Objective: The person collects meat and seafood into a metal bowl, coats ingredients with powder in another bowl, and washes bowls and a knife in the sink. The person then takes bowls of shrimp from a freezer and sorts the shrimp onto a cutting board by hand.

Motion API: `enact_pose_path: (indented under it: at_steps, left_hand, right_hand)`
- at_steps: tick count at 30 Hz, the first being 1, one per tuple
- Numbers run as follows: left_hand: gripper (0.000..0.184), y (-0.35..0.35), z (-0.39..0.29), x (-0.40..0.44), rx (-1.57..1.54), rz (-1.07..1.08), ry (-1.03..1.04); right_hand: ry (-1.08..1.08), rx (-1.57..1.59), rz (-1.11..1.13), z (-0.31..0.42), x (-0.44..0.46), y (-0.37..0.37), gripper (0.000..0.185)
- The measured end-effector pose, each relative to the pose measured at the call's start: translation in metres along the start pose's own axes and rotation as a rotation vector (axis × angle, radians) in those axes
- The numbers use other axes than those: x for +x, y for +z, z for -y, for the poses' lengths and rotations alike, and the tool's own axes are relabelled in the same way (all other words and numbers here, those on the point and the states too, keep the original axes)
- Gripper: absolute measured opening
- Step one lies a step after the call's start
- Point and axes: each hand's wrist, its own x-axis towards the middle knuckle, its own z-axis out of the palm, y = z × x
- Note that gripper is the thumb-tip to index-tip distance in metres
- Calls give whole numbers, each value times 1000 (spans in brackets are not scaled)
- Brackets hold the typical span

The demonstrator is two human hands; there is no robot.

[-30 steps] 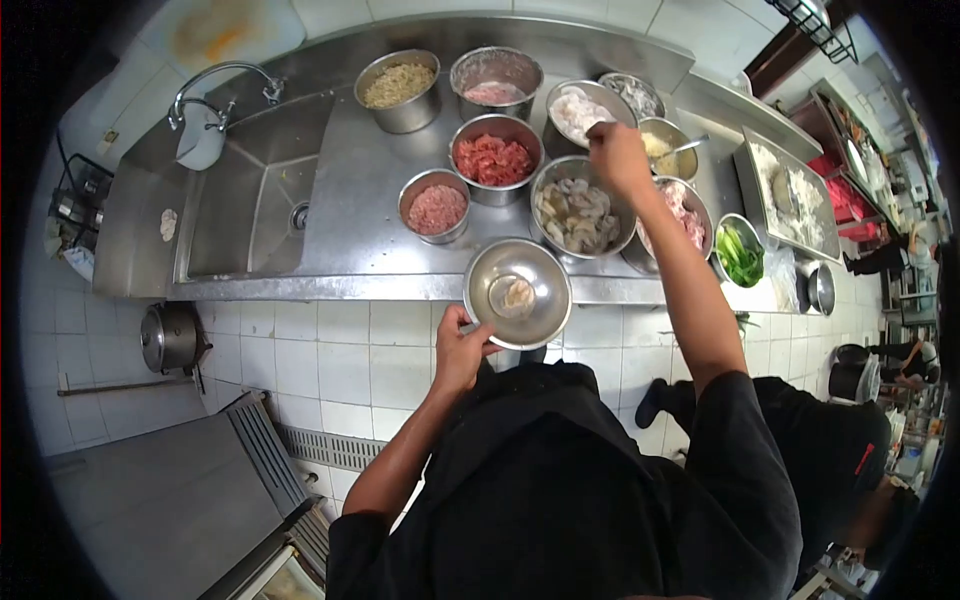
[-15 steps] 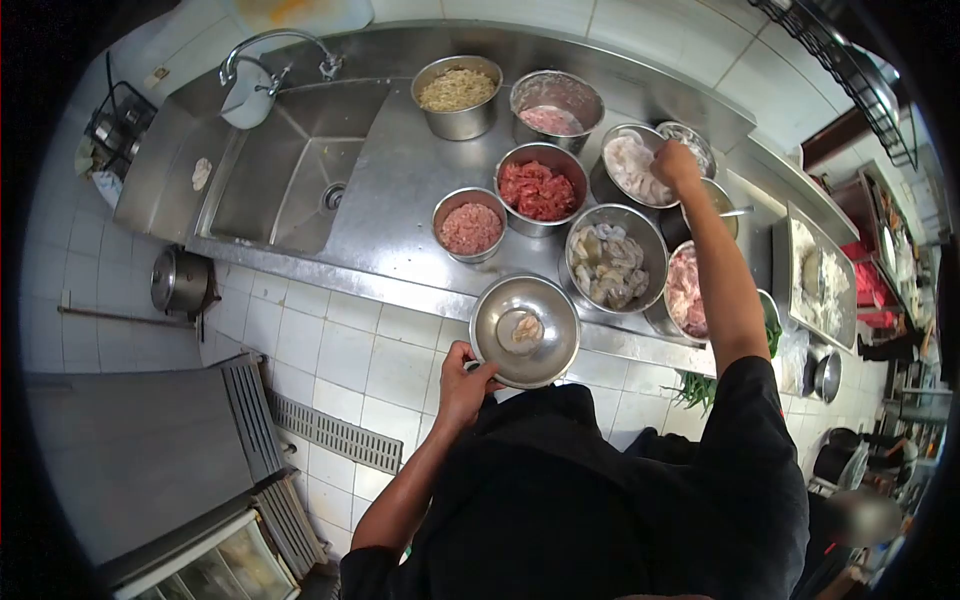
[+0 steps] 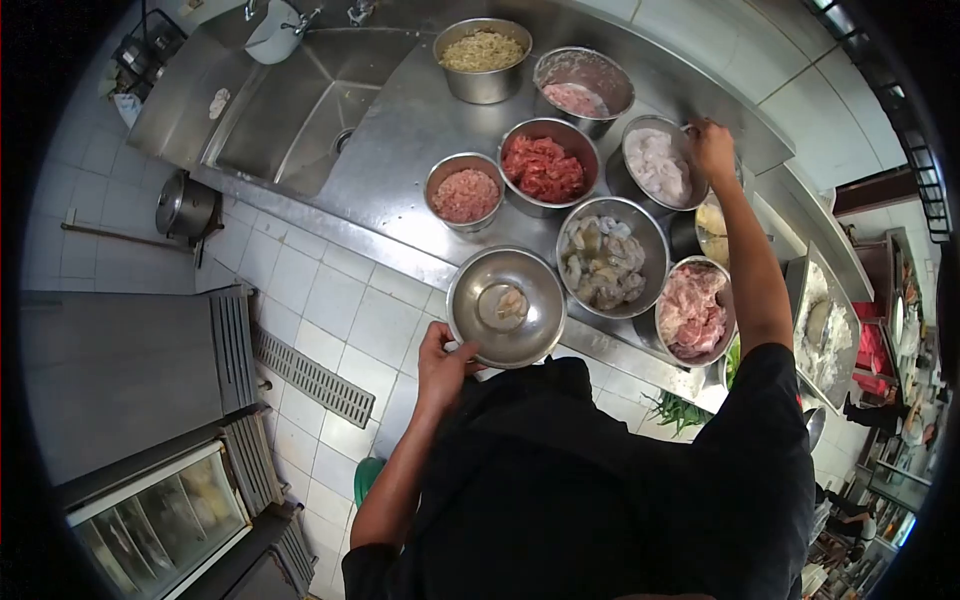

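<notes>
My left hand [image 3: 445, 368] grips the rim of a steel bowl [image 3: 540, 335], thumb on the inner side. A small pale piece of meat or seafood [image 3: 512, 303] lies in its bottom. My right hand [image 3: 712, 150] reaches to the back of the counter, beside a steel pot of white, pale strips [image 3: 656, 170]. Its fingers are bent together over the far rim side, and what they hold, if anything, is hidden. A small container behind that hand is mostly covered by it. Nearby stand a pot of peeled shrimp [image 3: 608, 262] and a pot of pink meat chunks [image 3: 693, 312].
More pots hold red meat [image 3: 543, 168], minced meat [image 3: 465, 194], a little pink mince [image 3: 575, 98] and yellowish shreds [image 3: 482, 50]. A sink [image 3: 300, 120] lies left. At right stands a tray of white powder [image 3: 828, 320]. Another person [image 3: 915, 420] is in the far right background.
My right hand has moved out of the pot of white strips toward the back right. My left hand still holds the bowl. The view has shifted and turned slightly.
</notes>
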Motion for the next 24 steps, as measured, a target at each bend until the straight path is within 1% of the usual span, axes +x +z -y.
enact_pose_path:
  at_steps: [2, 3, 4, 6, 7, 9, 10, 12, 13, 14, 16, 19, 23, 24]
  left_hand:
    - [21, 0, 1, 0, -3, 15, 25]
    - [22, 0, 0, 0, -5, 5, 18]
    - [22, 1, 0, 0, -5, -5, 7]
    - [23, 0, -1, 1, -8, 2, -7]
    - [24, -1, -1, 2, -15, 3, -15]
    - [25, -3, 1, 5, 11, 3, -8]
    - [26, -3, 2, 6, 30, -9, 6]
    - [26, -1, -1, 4, 9, -12, 2]
    - [26, 0, -2, 4, -4, -10, 11]
    - [26, 0, -1, 3, -19, -8, 15]
    - [25, 0, 0, 0, -12, -9, 12]
    - [22, 0, 2, -1, -11, -2, 23]
    - [20, 3, 2, -8, -39, -1, 16]
    - [20, 4, 2, -8, -46, 5, 21]
  right_hand:
    - [112, 212, -182, -5, -3, -16, 20]
    - [152, 244, -128, -9, -3, -26, 19]
    - [158, 240, -126, -11, -2, -34, 19]
    - [-15, 260, 96, -13, -6, -44, 19]
    - [-3, 256, 98, -12, -8, -39, 19]
    - [-112, -37, 447, -6, -11, -19, 20]
    - [-108, -35, 451, 2, -16, -13, 20]
    - [-185, -246, 754, 31, -25, -5, 21]
    - [-178, -319, 785, 51, -24, -20, 23]
    - [-183, -316, 787, 48, -24, -12, 23]
    - [-177, -244, 684, 30, -24, 7, 26]
    - [-217, -172, 648, 24, -18, 2, 26]
    - [-317, -228, 590, 22, -9, -42, 26]
    - [-225, -113, 591, 18, -5, -51, 27]
